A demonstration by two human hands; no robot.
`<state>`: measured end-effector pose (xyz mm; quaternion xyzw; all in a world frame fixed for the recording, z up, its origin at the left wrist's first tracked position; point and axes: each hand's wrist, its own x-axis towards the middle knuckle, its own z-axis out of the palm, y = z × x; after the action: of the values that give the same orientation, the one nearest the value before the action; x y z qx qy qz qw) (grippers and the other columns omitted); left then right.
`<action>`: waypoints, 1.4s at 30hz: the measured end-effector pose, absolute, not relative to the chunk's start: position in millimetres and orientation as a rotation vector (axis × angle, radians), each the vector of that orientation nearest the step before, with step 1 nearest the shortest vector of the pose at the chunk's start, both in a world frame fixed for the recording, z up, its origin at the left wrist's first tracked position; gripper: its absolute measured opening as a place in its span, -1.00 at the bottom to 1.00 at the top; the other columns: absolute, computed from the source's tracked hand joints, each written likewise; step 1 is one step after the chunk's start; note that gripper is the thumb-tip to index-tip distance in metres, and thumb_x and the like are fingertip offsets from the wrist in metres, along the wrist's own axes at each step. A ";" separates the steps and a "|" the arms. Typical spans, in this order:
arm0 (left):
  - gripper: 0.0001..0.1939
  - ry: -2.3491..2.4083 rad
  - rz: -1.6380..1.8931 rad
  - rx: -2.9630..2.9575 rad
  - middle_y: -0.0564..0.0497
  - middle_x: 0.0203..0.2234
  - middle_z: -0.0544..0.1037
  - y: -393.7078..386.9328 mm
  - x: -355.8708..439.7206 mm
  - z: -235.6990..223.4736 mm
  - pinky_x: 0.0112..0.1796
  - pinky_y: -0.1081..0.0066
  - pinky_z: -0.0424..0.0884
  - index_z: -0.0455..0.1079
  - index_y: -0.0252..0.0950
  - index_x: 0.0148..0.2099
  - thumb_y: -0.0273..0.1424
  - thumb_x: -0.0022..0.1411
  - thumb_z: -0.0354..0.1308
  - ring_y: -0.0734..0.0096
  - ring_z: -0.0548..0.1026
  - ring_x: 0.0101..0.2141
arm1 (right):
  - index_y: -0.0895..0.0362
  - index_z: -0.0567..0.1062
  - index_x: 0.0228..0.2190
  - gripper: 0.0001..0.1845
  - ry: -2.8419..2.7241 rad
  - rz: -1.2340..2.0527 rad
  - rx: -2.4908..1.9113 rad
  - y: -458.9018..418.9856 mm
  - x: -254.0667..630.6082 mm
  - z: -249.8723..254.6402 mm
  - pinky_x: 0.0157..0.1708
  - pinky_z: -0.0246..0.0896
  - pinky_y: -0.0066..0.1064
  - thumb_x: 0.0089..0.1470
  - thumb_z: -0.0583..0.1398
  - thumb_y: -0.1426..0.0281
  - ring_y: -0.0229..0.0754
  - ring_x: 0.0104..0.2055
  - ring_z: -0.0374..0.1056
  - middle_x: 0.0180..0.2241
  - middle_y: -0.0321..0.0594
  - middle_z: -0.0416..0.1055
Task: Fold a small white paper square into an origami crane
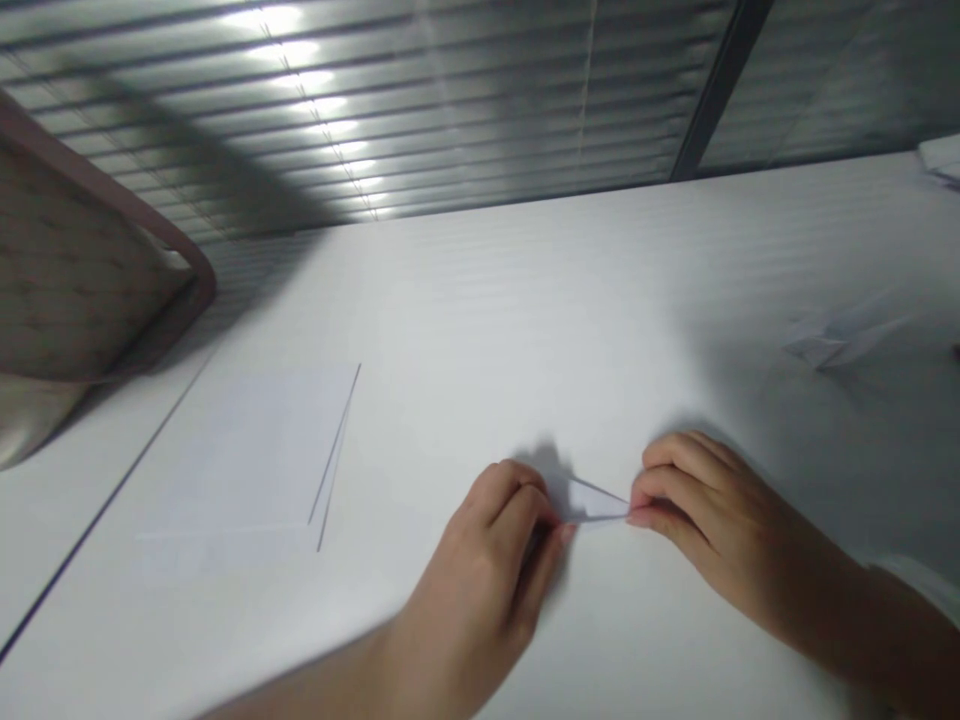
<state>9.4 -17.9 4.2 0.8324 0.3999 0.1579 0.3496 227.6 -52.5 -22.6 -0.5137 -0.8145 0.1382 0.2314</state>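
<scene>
Between my two hands, just over the white table (480, 330), is a small piece of folded white paper (592, 499) that narrows to a point on the right. My left hand (499, 560) pinches its wider left end, thumb below and fingers curled on top, covering that part. The narrow tip is pinched between the thumb and fingers of my right hand (701, 505). A dark fold line runs along the paper's upper edge.
Flat white sheets (255, 450) lie at the left, slightly fanned. A folded paper figure (825, 345) stands at the right. A patterned bag (90, 260) sits at the far left. Window blinds (465, 100) line the back edge, with more paper (941, 158) in the far right corner.
</scene>
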 end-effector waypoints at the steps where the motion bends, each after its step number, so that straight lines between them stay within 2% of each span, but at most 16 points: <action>1: -0.92 1.052 0.415 2.143 -0.04 -0.26 0.34 -17.7 10.1 4.2 -0.20 0.40 0.36 0.29 -0.28 -0.28 -0.49 0.31 0.01 0.39 0.36 -0.25 | 0.15 0.38 -0.40 -0.88 -2.247 0.357 -1.433 -53.2 226.4 -23.2 -0.25 0.18 -0.20 0.18 0.09 0.52 -0.10 -0.29 0.25 -0.37 -0.17 0.33; 11: -0.81 1.154 0.455 2.106 -0.02 -0.31 0.31 -12.0 15.2 4.5 -0.27 0.40 0.40 0.25 -0.27 -0.44 -0.46 0.25 0.07 0.40 0.38 -0.31 | 0.13 0.32 -0.50 -0.81 -2.185 0.213 -1.623 -57.4 209.6 -18.8 -0.35 0.13 -0.16 0.15 0.10 0.53 -0.07 -0.38 0.22 -0.46 -0.17 0.28; 22: -0.77 1.180 0.429 2.079 0.03 -0.40 0.34 -5.7 15.9 5.7 -0.37 0.42 0.41 0.26 -0.28 -0.53 -0.46 0.16 0.17 0.46 0.39 -0.46 | 0.12 0.34 -0.49 -0.85 -2.033 0.485 -1.622 -51.5 217.3 -12.1 -0.30 0.20 -0.22 0.10 0.14 0.52 -0.13 -0.33 0.26 -0.43 -0.22 0.30; 28: -0.76 1.181 0.431 2.088 0.02 -0.40 0.35 -4.3 17.1 6.4 -0.38 0.42 0.40 0.23 -0.27 -0.53 -0.47 0.16 0.16 0.44 0.39 -0.44 | 0.09 0.42 -0.51 -0.81 -1.930 0.737 -1.611 -45.2 226.8 -9.6 -0.33 0.23 -0.33 0.11 0.12 0.52 -0.19 -0.32 0.28 -0.41 -0.25 0.32; 30: -0.82 1.179 0.440 2.113 0.01 -0.37 0.36 -5.7 16.7 5.0 -0.35 0.41 0.41 0.27 -0.27 -0.47 -0.48 0.17 0.15 0.42 0.40 -0.41 | 0.08 0.45 -0.49 -0.79 -1.918 0.798 -1.586 -43.8 230.9 -9.7 -0.31 0.25 -0.34 0.13 0.10 0.51 -0.20 -0.31 0.29 -0.40 -0.25 0.33; 32: -0.96 1.154 0.457 2.152 -0.02 -0.30 0.37 -8.5 15.4 2.7 -0.32 0.40 0.42 0.36 -0.25 -0.30 -0.49 0.20 0.12 0.39 0.41 -0.35 | 0.07 0.47 -0.47 -0.80 -1.934 0.820 -1.553 -43.4 234.0 -10.2 -0.31 0.26 -0.35 0.14 0.10 0.49 -0.20 -0.30 0.30 -0.39 -0.25 0.33; 34: -0.74 1.065 0.477 2.235 -0.05 -0.20 0.37 -11.9 13.3 0.0 -0.26 0.37 0.41 0.36 -0.18 -0.05 -0.54 0.24 0.05 0.35 0.41 -0.26 | 0.07 0.46 -0.46 -0.81 -1.944 0.833 -1.540 -44.1 235.9 -10.5 -0.31 0.26 -0.36 0.14 0.10 0.48 -0.21 -0.30 0.29 -0.37 -0.25 0.32; 36: -0.56 0.945 0.469 2.364 -0.07 -0.13 0.36 -14.6 10.8 -2.2 -0.20 0.29 0.40 0.31 -0.09 0.09 -0.60 0.25 -0.02 0.30 0.40 -0.20 | 0.08 0.45 -0.46 -0.81 -1.930 0.864 -1.553 -45.3 236.7 -10.5 -0.31 0.26 -0.36 0.14 0.09 0.48 -0.22 -0.30 0.28 -0.35 -0.24 0.31; 39: -0.49 0.859 0.417 2.500 -0.08 -0.11 0.38 -16.0 8.5 -3.2 -0.22 0.20 0.38 0.31 -0.07 0.13 -0.65 0.22 -0.03 0.24 0.38 -0.21 | 0.07 0.45 -0.44 -0.85 -1.922 0.924 -1.551 -47.0 237.1 -10.3 -0.28 0.26 -0.37 0.12 0.12 0.49 -0.22 -0.27 0.27 -0.33 -0.25 0.29; 42: -0.47 0.863 0.422 2.472 -0.08 -0.11 0.39 -14.9 8.5 -2.5 -0.21 0.21 0.37 0.34 -0.11 0.11 -0.68 0.19 -0.05 0.26 0.38 -0.21 | 0.07 0.45 -0.42 -0.90 -1.922 0.909 -1.540 -47.6 236.7 -10.7 -0.28 0.25 -0.38 0.07 0.17 0.50 -0.21 -0.25 0.26 -0.33 -0.26 0.27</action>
<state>8.5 -14.9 -2.5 0.9044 0.3157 0.1544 0.2421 236.7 -47.6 -10.7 -0.5671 -0.7078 0.3348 0.2555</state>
